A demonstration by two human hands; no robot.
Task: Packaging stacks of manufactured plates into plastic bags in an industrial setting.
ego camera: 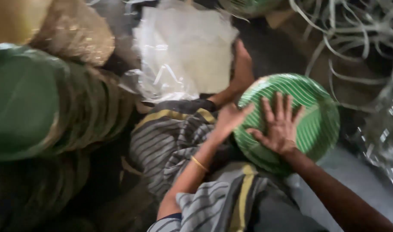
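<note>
At 3 o'clock, right hand (279,125) lies flat on green striped plates (316,116), fingers spread; left hand (229,119) grips their 9 o'clock edge, fingers open.

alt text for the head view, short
Both hands press on a green striped paper plate: right hand flat on top, left hand at its edge. A tall plate stack lies left, clear plastic bags above.

A grey floor (355,172) carries clear plastic wrap (183,51), pale strip offcuts (355,38) and stacked green plates (33,99).
</note>
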